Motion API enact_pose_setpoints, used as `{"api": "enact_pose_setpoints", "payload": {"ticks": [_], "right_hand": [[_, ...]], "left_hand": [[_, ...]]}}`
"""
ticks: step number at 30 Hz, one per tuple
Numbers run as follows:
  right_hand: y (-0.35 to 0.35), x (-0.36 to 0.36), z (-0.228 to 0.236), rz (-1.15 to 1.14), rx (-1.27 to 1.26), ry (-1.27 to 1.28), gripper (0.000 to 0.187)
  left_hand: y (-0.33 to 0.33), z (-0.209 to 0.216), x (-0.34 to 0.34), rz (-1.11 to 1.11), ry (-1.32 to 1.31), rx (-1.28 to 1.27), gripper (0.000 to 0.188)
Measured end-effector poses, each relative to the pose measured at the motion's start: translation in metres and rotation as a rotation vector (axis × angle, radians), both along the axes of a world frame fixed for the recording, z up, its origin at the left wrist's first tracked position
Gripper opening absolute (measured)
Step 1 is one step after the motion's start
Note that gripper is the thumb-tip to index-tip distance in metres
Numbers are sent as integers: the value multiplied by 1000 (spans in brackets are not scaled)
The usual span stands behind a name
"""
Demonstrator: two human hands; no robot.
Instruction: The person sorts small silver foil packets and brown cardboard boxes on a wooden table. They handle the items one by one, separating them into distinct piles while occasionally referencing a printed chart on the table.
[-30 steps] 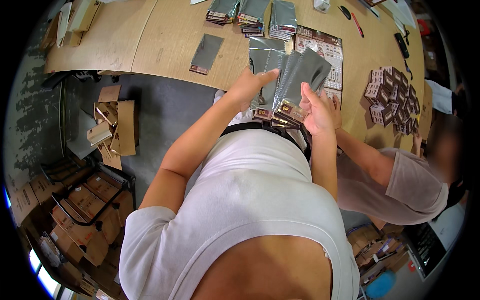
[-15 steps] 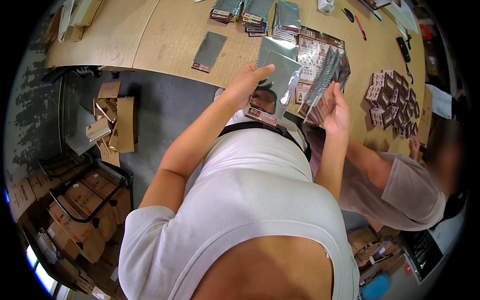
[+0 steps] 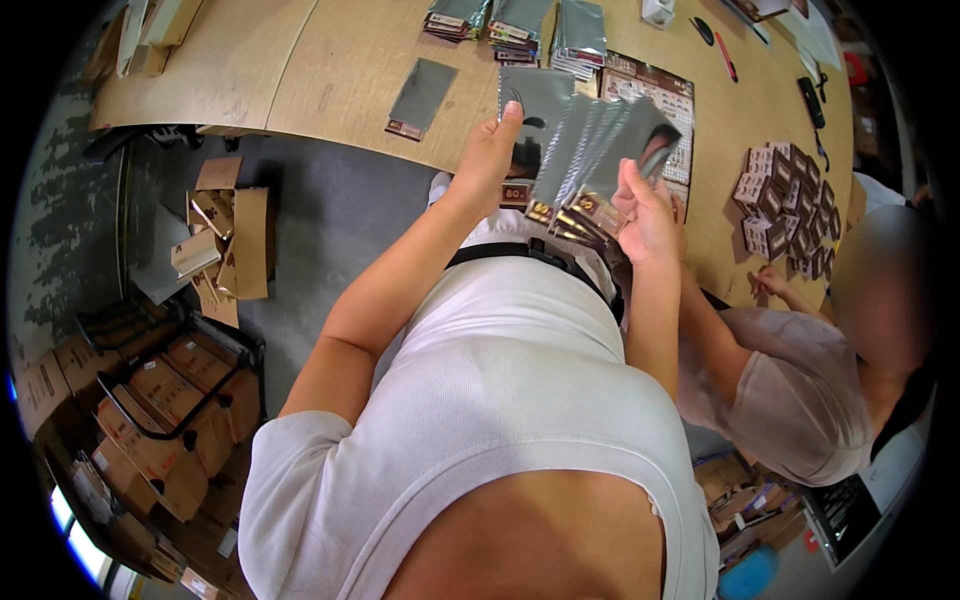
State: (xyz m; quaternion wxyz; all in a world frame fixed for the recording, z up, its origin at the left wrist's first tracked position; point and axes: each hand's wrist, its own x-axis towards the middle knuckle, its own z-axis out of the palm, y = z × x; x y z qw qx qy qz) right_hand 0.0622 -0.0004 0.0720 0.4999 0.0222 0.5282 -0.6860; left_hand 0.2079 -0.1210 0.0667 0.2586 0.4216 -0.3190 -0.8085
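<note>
A flat silvery pouch (image 3: 540,92) with a brown printed strip along its bottom is pinched in my left hand (image 3: 486,160), the thumb lying on its face. Beside it, my right hand (image 3: 648,218) grips a fanned stack of similar silvery pouches (image 3: 622,135), thumb on top. The fan's left side overlaps the pouch in my left hand. Both hands are over the table's near edge. One more pouch (image 3: 423,92) lies alone on the table, left of my hands. Beneath the fan, a brown and white printed sheet (image 3: 682,105) is partly covered.
Several pouch piles (image 3: 578,35) line the table's far side. At right are heaped small brown and white boxes (image 3: 770,200), a red pen-like tool (image 3: 726,58) and a co-worker's hand (image 3: 768,284). An open carton (image 3: 255,240) stands on the floor at left, above a loaded cart (image 3: 185,400).
The stack in my right hand has turned from edge-on to face-up and fanned out toward my left hand. My left hand's pouch has shifted up and left. The co-worker has shifted.
</note>
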Motion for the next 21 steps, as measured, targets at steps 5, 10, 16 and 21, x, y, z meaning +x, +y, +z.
{"api": "enact_pose_setpoints", "payload": {"ticks": [5,10,16,21], "right_hand": [[-4,-8,-10,-32,-87,-104,18],[-22,9,-19,19,-59,-109,17],[-24,4,-49,7,-72,-126,14],[-20,8,-54,-148,-81,-226,14]], "left_hand": [[-9,-23,7,-88,-191,-93,36],[2,-20,1,-213,-96,-353,43],[-59,-54,35,-292,-281,-213,49],[-127,-144,85,-232,-1261,-992,60]]}}
